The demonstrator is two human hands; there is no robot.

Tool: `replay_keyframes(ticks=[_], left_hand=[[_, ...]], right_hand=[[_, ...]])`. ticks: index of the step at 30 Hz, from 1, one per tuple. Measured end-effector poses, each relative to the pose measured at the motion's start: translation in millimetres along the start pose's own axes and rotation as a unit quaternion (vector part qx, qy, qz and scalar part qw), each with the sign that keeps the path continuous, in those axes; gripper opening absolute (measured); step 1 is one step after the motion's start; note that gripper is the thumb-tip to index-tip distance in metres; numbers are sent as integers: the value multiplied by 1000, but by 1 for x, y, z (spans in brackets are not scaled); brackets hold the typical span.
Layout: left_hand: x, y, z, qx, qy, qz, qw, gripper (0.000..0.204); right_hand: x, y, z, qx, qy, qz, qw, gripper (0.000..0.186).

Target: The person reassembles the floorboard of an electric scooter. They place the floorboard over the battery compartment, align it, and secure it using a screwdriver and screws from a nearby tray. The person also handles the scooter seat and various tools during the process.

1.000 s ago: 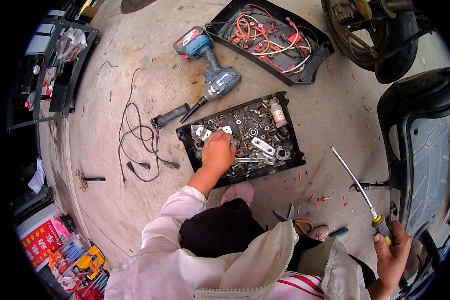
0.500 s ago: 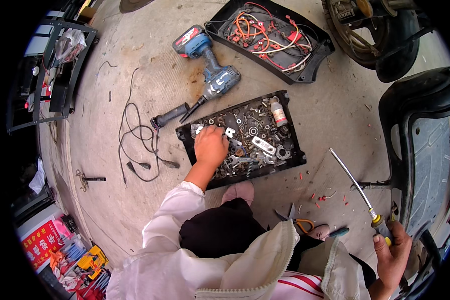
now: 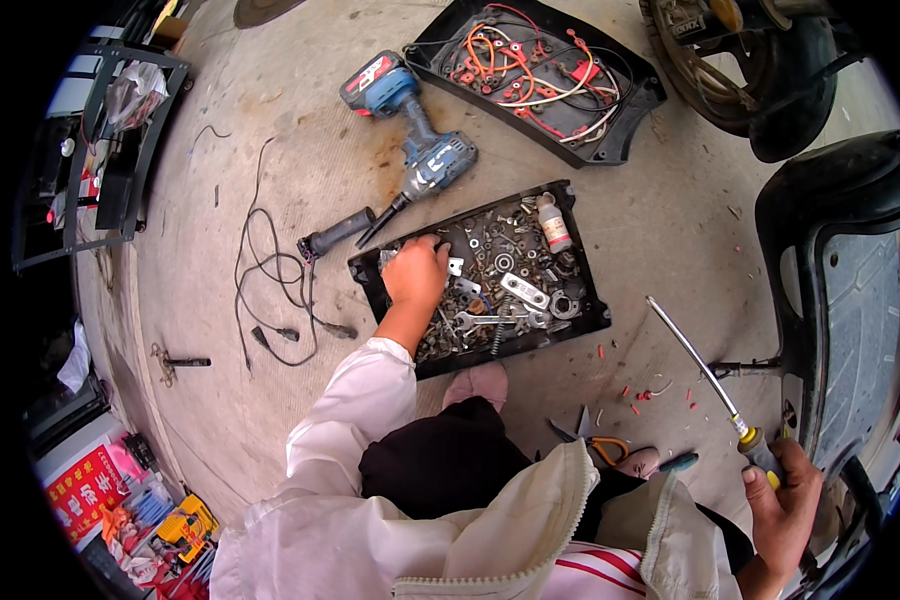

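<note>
My left hand (image 3: 417, 272) reaches into a black tray (image 3: 450, 366) of loose hardware on the floor, its fingers curled together at the left end. Its fingertips are hidden, so what they pinch cannot be made out. Close to it lie a small white bracket (image 3: 455, 267) and an open-ended wrench (image 3: 485, 320). A white plate with two holes (image 3: 524, 292) and a small bottle (image 3: 554, 224) rest farther right in the tray. At the lower right, my right hand (image 3: 785, 505) is wrapped round the yellow-and-grey handle of a long screwdriver (image 3: 700, 360), its shaft slanting up and left.
A blue cordless impact wrench (image 3: 425, 140) lies beyond the tray. Behind it is a black casing (image 3: 600, 152) with coloured wires. Cables (image 3: 282, 260) sprawl at left. Orange-handled scissors (image 3: 605, 448) lie by my foot. A scooter (image 3: 855, 330) stands at right.
My left hand has shifted slightly and turned within the left end of the tray, its thumb side now raised. The screwdriver's tip has swung a little left; my right hand still grips it.
</note>
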State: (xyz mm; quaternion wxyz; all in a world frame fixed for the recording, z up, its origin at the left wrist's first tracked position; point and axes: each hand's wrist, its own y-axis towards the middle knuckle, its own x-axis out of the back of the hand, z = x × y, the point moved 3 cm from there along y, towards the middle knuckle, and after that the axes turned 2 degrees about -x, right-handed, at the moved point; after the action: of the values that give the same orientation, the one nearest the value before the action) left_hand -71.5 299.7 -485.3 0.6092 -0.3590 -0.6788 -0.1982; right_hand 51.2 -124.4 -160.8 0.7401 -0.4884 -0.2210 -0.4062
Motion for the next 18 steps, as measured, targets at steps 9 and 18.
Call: replay_keyframes(ticks=[9, 18], left_hand=[[-5, -3, -4, -3, -5, 14, 1000, 18], [4, -26, 7, -45, -55, -29, 997, 11]], right_hand=[[-1, 1, 6, -7, -12, 2, 1000, 38], [-1, 2, 1, 4, 5, 4, 1000, 39]])
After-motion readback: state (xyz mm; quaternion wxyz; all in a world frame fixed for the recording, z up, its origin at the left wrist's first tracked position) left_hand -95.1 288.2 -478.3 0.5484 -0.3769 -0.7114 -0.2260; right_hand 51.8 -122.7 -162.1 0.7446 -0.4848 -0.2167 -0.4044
